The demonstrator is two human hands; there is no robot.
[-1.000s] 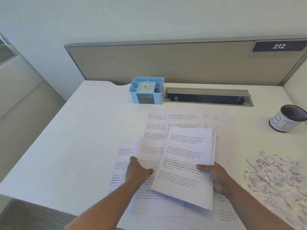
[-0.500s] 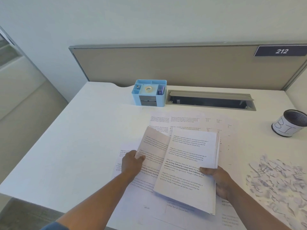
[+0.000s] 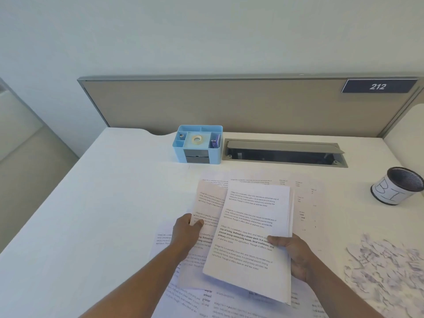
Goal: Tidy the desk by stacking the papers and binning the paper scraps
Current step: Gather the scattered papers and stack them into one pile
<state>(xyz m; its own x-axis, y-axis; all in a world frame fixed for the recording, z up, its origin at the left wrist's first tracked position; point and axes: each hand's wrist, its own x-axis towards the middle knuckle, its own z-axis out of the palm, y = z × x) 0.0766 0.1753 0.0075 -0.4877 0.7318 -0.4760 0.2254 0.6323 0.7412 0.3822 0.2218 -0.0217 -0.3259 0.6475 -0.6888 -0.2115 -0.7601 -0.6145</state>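
My right hand (image 3: pixel 296 253) grips a thick stack of printed papers (image 3: pixel 254 228) by its right edge, thumb on top, holding it tilted above the white desk (image 3: pixel 110 203). My left hand (image 3: pixel 187 230) pinches the left edge of a single printed sheet (image 3: pixel 210 203), which is lifted and tucked partly under the stack. More loose printed sheets (image 3: pixel 305 203) lie flat on the desk beneath and around both. A pile of torn paper scraps (image 3: pixel 385 267) lies at the right. A small round bin (image 3: pixel 395 185) marked "BI" stands at the far right.
A light blue desk organiser (image 3: pixel 198 144) with a tape roll stands at the back centre. Beside it is an open grey cable tray (image 3: pixel 284 152) set into the desk. A beige partition (image 3: pixel 206 104) with a "212" plate closes the back edge.
My left hand went from pressing flat on a sheet to pinching it and lifting it toward the stack. The stack in my right hand stayed nearly in place.
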